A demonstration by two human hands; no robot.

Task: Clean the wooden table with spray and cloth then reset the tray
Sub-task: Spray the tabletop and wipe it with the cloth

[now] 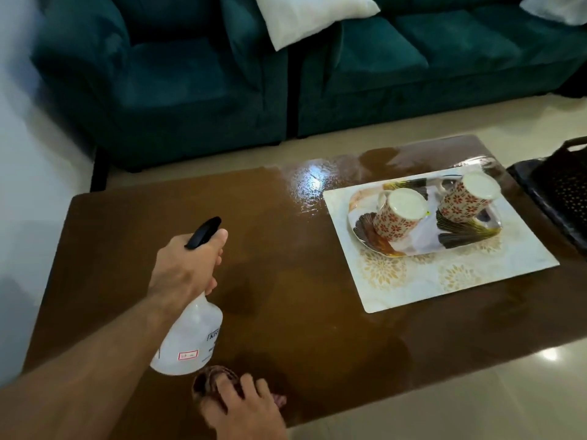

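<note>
My left hand (184, 268) grips the neck of a clear spray bottle (190, 338) with a black trigger head, held tilted over the left half of the wooden table (286, 296). At the near edge my right hand (247, 408) lies on a bunched brown cloth (209, 381), fingers bent over it. A patterned tray (422, 239) sits on a white placemat (444, 284) at the table's right end. It carries two floral cups turned upside down, one on the left (400, 217) and one on the right (467, 198).
A wet, shiny patch (311, 185) shows on the table's far edge, left of the placemat. A dark green sofa (190, 90) with a white cushion (305, 17) stands behind the table. A dark woven chair (556, 198) is close to the right end.
</note>
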